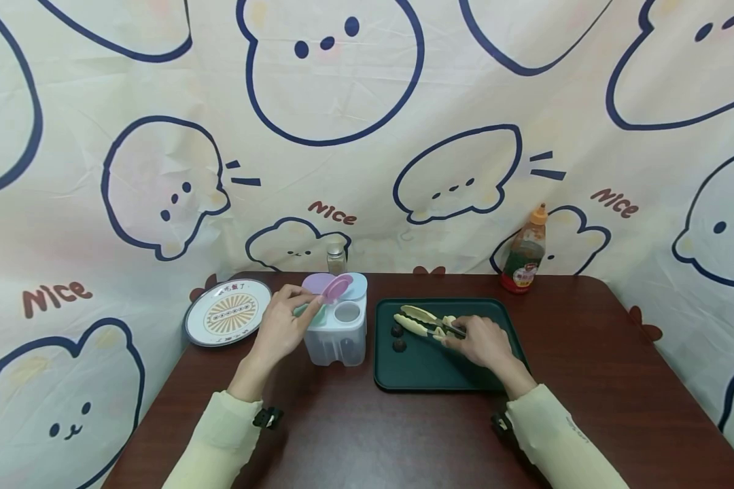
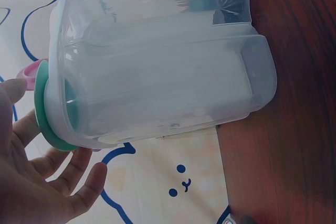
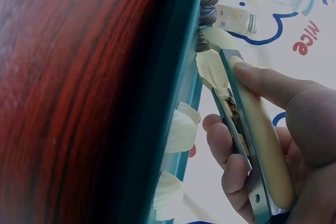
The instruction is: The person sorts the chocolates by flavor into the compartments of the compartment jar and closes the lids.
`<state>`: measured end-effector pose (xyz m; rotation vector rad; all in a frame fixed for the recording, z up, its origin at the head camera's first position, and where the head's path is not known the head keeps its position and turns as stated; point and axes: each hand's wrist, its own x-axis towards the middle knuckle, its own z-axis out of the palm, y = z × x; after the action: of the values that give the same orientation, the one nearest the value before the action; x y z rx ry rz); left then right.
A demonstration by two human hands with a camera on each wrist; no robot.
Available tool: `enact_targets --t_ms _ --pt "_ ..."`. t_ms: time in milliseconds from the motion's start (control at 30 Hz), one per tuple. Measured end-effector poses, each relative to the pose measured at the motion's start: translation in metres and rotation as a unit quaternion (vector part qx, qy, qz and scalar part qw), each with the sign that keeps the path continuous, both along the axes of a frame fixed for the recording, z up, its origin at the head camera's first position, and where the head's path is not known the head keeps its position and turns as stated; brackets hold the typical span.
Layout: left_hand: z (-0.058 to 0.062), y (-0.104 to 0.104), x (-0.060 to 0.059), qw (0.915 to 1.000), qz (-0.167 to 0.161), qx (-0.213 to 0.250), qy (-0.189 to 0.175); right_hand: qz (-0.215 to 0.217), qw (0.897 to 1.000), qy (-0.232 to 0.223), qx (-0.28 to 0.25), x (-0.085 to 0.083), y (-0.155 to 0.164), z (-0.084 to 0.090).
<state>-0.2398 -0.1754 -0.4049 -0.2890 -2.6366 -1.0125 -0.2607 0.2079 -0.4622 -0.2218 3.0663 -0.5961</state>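
My left hand pinches a pink lid above a clear storage box with a white top. One round opening in that top is uncovered. Beside the fingers lies a green lid, still on the box. In my right hand is a pair of tongs with cream grips and tips. The tongs' tips are over a dark green tray, close to dark ridged pieces. Pale pieces also lie on the tray.
A patterned white plate leans at the back left. Behind the box stands a small glass shaker. A sauce bottle with an orange cap is at the back right. The patterned cloth hangs behind the brown table.
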Motion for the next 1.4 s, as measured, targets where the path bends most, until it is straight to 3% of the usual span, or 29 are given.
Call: enact_targets --t_ms 467,800,1400 --pt "0.000 0.000 0.001 1.0000 0.000 0.001 -0.001 0.002 0.999 -0.010 -0.041 0.001 0.008 0.004" --pt "0.001 0.000 0.002 1.0000 -0.001 -0.001 -0.006 -0.003 0.999 -0.015 -0.046 0.008 0.009 0.020" --pt "0.001 0.000 0.001 0.9999 0.001 -0.001 -0.011 0.022 0.993 -0.005 -0.117 0.024 0.003 0.045"
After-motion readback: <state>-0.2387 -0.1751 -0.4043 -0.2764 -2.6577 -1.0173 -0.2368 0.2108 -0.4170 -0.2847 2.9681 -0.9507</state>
